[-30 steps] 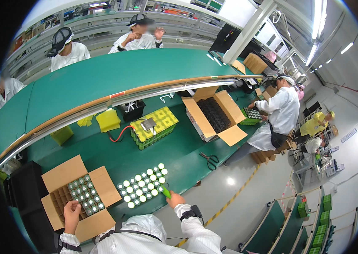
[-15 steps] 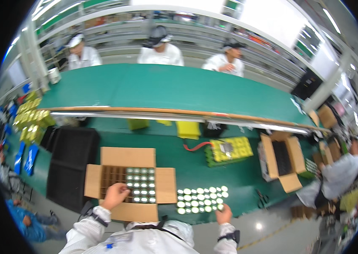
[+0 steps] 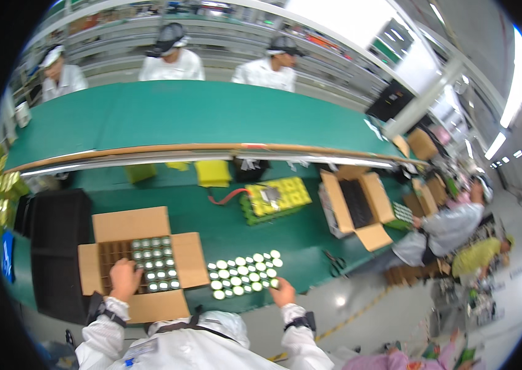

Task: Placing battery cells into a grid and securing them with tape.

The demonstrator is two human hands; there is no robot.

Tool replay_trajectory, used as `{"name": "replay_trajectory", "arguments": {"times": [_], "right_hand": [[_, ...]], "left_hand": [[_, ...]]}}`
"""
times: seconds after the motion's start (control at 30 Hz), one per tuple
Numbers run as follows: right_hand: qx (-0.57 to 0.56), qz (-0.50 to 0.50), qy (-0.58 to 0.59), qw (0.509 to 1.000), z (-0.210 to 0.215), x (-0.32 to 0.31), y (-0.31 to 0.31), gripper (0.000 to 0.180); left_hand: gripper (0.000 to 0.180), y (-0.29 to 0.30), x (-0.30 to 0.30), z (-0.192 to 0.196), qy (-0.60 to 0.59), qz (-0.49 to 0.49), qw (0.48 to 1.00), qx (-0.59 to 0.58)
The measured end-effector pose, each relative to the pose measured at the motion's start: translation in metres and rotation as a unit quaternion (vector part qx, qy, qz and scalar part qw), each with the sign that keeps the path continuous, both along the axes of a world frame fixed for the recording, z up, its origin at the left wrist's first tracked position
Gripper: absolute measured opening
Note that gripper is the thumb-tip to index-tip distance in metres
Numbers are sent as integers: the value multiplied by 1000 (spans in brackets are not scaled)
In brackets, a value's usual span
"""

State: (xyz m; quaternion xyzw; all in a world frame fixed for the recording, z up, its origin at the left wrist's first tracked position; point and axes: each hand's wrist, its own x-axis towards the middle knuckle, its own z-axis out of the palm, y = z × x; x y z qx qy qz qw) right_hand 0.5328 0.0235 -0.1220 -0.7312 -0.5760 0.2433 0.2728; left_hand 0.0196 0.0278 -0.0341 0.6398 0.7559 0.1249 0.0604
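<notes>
My left hand (image 3: 125, 280) is over an open cardboard box (image 3: 131, 223), its curled fingers reaching down at the divider grid beside the filled slots. Whatever those fingers hold is hidden. Upright cylindrical cells (image 3: 155, 254) with pale round tops fill the right part of the grid; brown slots (image 3: 113, 250) show at its left. To the right of the box, a block of similar loose cells (image 3: 241, 270) stands in rows on the green table. My right hand (image 3: 283, 292) is at the block's right end, fingers closed around a cell (image 3: 274, 283) at its corner.
Black trays (image 3: 57, 246) lie left of the box. Beyond the cells are a yellow-green pack (image 3: 276, 197) with a red strap and another open carton (image 3: 350, 206). Scissors (image 3: 335, 263) lie near the table edge. Co-workers sit across the raised green bench (image 3: 199, 117); another person (image 3: 446, 231) works at right.
The whole view has swung to the right, so the table and box appear farther left. Both hands keep about the same places, the left at the box and the right at the loose cells.
</notes>
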Motion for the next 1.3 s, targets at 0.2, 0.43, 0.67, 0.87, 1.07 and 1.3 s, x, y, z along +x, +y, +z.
{"name": "replay_trajectory", "arguments": {"times": [0.2, 0.43, 0.67, 0.87, 1.07, 1.3], "right_hand": [[-28, -41, -18, 999, 9, -5, -1, 38], [-16, -65, 53, 996, -4, -11, -1, 36], [-10, -97, 87, 991, -9, -18, -19, 50], [-68, -102, 77, 989, -34, -18, -44, 46], [-94, -107, 74, 987, -38, -28, -55, 43], [-67, -97, 88, 989, -25, -40, -63, 44]], "left_hand": [[27, 11, -1, -2, -32, -33, 999, -22], [36, 13, -37, -79, 28, -42, 999, 15], [28, 26, -68, -94, 73, -107, 990, -62], [38, 24, -30, -16, 151, -182, 968, -88], [39, 20, -23, 5, 108, -184, 974, -82], [35, 22, -17, 18, 51, -170, 981, -78]]}}
